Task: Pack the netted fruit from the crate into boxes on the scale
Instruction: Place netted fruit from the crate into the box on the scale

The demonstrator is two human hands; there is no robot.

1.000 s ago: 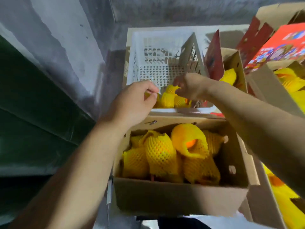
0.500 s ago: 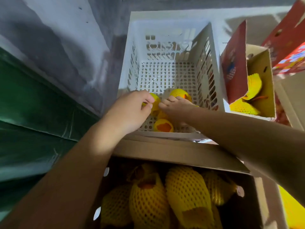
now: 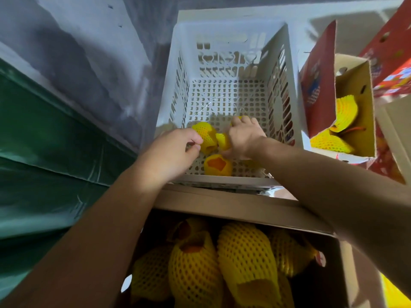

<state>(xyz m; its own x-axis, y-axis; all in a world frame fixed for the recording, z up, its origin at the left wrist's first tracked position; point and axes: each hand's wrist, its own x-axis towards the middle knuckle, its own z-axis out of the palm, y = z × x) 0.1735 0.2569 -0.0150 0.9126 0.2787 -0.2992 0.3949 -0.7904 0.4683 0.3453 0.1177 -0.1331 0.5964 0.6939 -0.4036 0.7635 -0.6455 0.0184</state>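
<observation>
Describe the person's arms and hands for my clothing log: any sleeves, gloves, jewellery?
Both forearms are bare as far up as the head view shows; no sleeve edge appears. The left hand and right hand wear no gloves. No watch, bracelet or band shows at either wrist, and no ring shows on the visible fingers. The hidden sides cannot be judged.

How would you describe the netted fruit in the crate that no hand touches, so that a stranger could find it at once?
Start at the white plastic crate in the middle, above the open cardboard box. Look at its near edge, just below the two hands. The netted fruit lies there alone, its yellow net open toward the camera and showing orange skin, while its neighbours are under the fingers.
</observation>
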